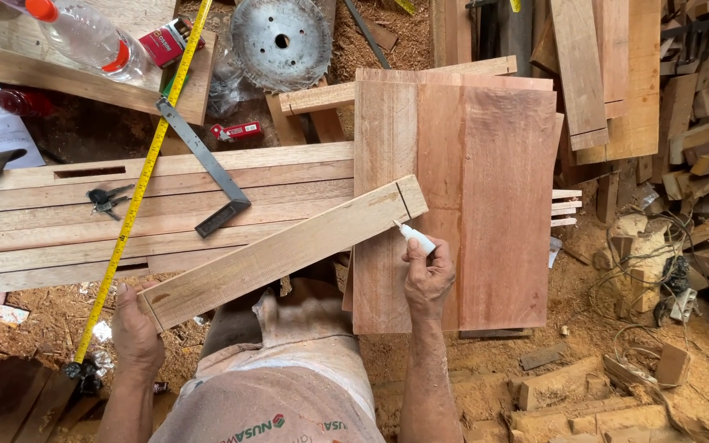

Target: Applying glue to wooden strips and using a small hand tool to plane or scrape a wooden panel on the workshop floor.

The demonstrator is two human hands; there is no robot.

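Observation:
My left hand [135,328] grips the near end of a long pale wooden plank [281,253] that lies slanted across other boards. My right hand [428,275] holds a white marker [413,236], its tip touching the plank's lower edge near the far end, beside a dark line drawn across the wood. Under that far end lies a wide reddish board [494,205] made of joined panels.
A yellow tape measure [137,197] stretches diagonally across stacked planks [59,213]. A metal try square [203,168], keys [107,199], a circular saw blade [281,41] and plastic bottles [88,37] lie beyond. Scrap wood is piled at right [699,123]; sawdust covers the ground.

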